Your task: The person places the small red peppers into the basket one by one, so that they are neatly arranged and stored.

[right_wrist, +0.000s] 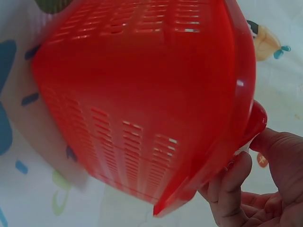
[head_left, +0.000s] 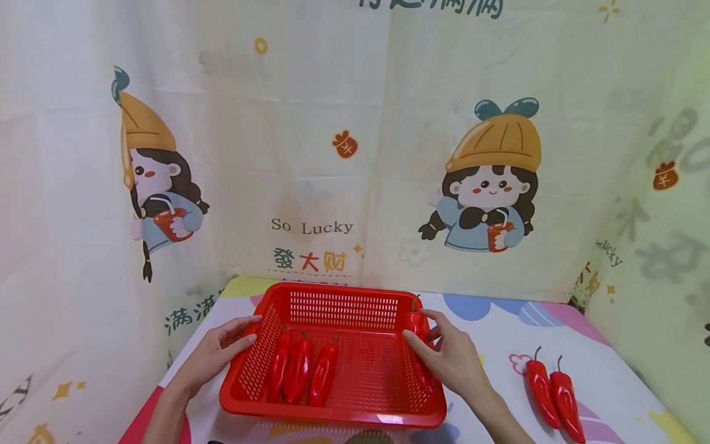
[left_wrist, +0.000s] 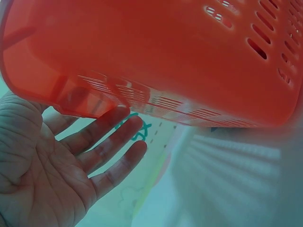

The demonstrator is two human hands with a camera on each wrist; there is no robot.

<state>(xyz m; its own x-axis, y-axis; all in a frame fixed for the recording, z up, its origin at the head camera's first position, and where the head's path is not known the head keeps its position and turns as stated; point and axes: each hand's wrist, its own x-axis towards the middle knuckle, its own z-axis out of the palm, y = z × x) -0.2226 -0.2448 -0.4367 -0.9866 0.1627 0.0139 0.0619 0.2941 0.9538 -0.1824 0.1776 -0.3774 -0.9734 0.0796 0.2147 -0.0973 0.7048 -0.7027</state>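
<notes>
A red plastic basket [head_left: 333, 414] with slotted walls stands before me on the table. Three red chili peppers [head_left: 323, 375] with green stems lie side by side in its left half. My left hand [head_left: 213, 354] holds the left rim, its thumb over the edge; in the left wrist view its fingers [left_wrist: 111, 142] spread along the outer wall. At the basket's right end, my right hand [head_left: 452, 357] pinches another red chili pepper [head_left: 415, 324] between thumb and fingers, stem up, along the inner wall. This pepper [right_wrist: 256, 122] shows past the rim in the right wrist view.
Two more red chili peppers [head_left: 554, 394] lie on the patterned tablecloth [head_left: 488, 327] to the right of the basket. Behind and at both sides hangs a pale printed cloth [head_left: 310, 172], close to the table's back edge.
</notes>
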